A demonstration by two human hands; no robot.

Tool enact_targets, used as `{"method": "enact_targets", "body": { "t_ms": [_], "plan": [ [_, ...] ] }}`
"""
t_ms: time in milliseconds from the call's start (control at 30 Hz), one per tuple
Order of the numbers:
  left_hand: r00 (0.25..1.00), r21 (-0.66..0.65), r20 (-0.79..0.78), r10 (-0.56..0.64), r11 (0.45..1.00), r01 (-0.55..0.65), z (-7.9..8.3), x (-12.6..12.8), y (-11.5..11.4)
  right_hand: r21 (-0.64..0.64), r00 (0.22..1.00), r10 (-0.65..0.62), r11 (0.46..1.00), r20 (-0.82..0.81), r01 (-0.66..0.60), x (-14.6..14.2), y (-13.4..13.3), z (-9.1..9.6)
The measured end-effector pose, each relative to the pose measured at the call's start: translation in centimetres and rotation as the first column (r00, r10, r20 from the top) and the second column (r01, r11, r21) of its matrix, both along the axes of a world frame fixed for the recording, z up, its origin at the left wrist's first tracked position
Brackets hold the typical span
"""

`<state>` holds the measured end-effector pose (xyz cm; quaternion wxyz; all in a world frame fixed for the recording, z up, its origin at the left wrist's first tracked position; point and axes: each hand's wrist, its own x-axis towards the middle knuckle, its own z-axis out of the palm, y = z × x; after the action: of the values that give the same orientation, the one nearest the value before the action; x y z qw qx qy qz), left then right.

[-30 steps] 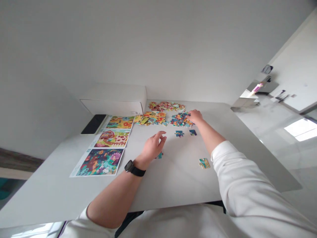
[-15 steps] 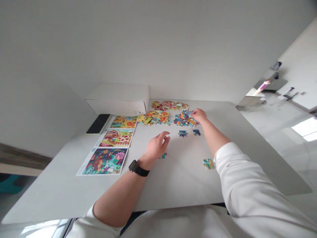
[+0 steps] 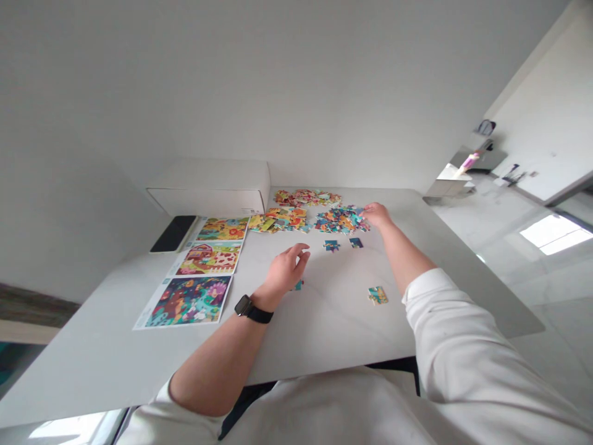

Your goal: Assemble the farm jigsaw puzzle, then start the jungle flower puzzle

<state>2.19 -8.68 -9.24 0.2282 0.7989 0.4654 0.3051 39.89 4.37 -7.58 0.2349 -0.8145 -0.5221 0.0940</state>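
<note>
My left hand (image 3: 285,271) is over the middle of the table, thumb and fingers apart, with nothing between them. A teal puzzle piece (image 3: 298,285) lies partly hidden beneath it. At the right edge of the blue puzzle pile (image 3: 340,220), my right hand (image 3: 377,215) pinches a small puzzle piece (image 3: 360,212) at its fingertips. In front of that pile lie a dark blue joined bit of puzzle (image 3: 332,246) and a dark puzzle piece (image 3: 356,243). A teal and yellow puzzle piece (image 3: 378,295) rests nearer my right forearm.
Yellow (image 3: 280,219) and red-green puzzle piles (image 3: 308,198) lie toward the wall. Left of them are a white box (image 3: 208,185), a black phone (image 3: 173,233) and three picture sheets: lion (image 3: 222,228), farm (image 3: 208,258) and dark night scene (image 3: 189,301). The table's right edge borders open floor.
The camera view has shifted slightly, moving the table leftward in the picture. My right hand has moved a little to the right along the blue pile's edge. My left hand keeps its pose.
</note>
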Motion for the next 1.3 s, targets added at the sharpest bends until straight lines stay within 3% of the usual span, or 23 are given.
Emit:
{"method": "enact_targets", "body": {
  "t_ms": [100,200,267,333,467,600,700,900,1133,1200,1300],
  "plan": [
    [1.0,0.009,0.014,-0.008,1.0,0.007,-0.3,-0.1,0.0,-0.077,1.0,-0.029,0.997,0.003,0.029,0.0,-0.9,0.0],
    [1.0,-0.002,0.03,0.002,1.0,-0.002,-0.7,-0.2,0.1,-0.051,0.994,-0.021,0.998,0.106,0.026,-0.8,-1.1,-0.1],
    [0.999,-0.003,0.042,0.03,1.0,-0.03,-0.7,-0.3,0.6,-0.018,0.983,0.056,0.998,0.177,-0.054,-1.8,-0.8,-0.3],
    [0.996,0.007,0.056,0.069,0.998,-0.069,-0.4,-0.3,1.5,0.006,0.96,0.216,0.975,0.177,-0.221,-2.8,-0.2,-0.4],
    [0.994,0.032,0.04,0.105,0.994,-0.106,1.7,0.3,4.6,0.039,0.866,0.491,0.867,0.094,-0.496,-4.6,1.0,-1.1],
    [0.996,0.072,-0.042,0.084,0.994,-0.081,4.1,2.3,8.8,0.068,0.812,0.575,0.81,0.095,-0.582,-5.8,1.5,-2.3],
    [0.991,0.043,-0.125,0.056,0.998,-0.051,4.8,4.7,11.7,0.071,0.791,0.594,0.791,0.146,-0.607,-6.5,1.7,-3.4],
    [0.934,0.041,-0.348,0.077,0.997,-0.067,2.9,9.0,14.4,0.064,0.813,0.535,0.825,0.23,-0.561,-6.8,1.8,-4.1],
    [0.863,0.073,-0.485,0.138,0.99,-0.117,0.2,10.2,15.1,0.118,0.924,0.292,0.937,0.248,-0.328,-6.0,1.3,-3.4],
    [0.874,0.074,-0.467,0.136,0.991,-0.115,-0.2,10.3,15.3,0.15,0.904,0.342,0.91,0.256,-0.387,-6.3,1.2,-3.5],
    [0.909,0.086,-0.396,0.13,0.991,-0.105,-0.7,10.5,15.8,0.16,0.768,0.578,0.76,0.276,-0.629,-7.1,0.9,-3.7]
  ]
}}
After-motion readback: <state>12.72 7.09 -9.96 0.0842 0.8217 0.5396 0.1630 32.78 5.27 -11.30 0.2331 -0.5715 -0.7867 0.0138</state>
